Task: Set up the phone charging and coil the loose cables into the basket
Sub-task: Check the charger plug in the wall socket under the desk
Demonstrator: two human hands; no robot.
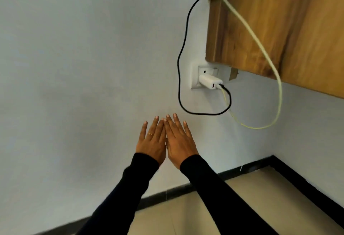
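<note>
A white charger adapter point(210, 81) sits plugged into a white wall socket point(197, 75) below a wooden cabinet. A black cable point(180, 61) runs from the adapter, loops down and climbs up the wall behind the cabinet. A pale yellow-white cable point(260, 46) also leaves the adapter, hangs in a loop and rises over the cabinet's front. My left hand point(152, 140) and my right hand point(179, 141) are held out side by side with straight fingers, backs up, below and left of the socket. Both hold nothing. No phone or basket is in view.
The wooden cabinet point(290, 29) juts out from the pale wall point(83, 57) at upper right. A black skirting strip point(167, 193) runs along the wall's base above a beige tiled floor point(251, 188).
</note>
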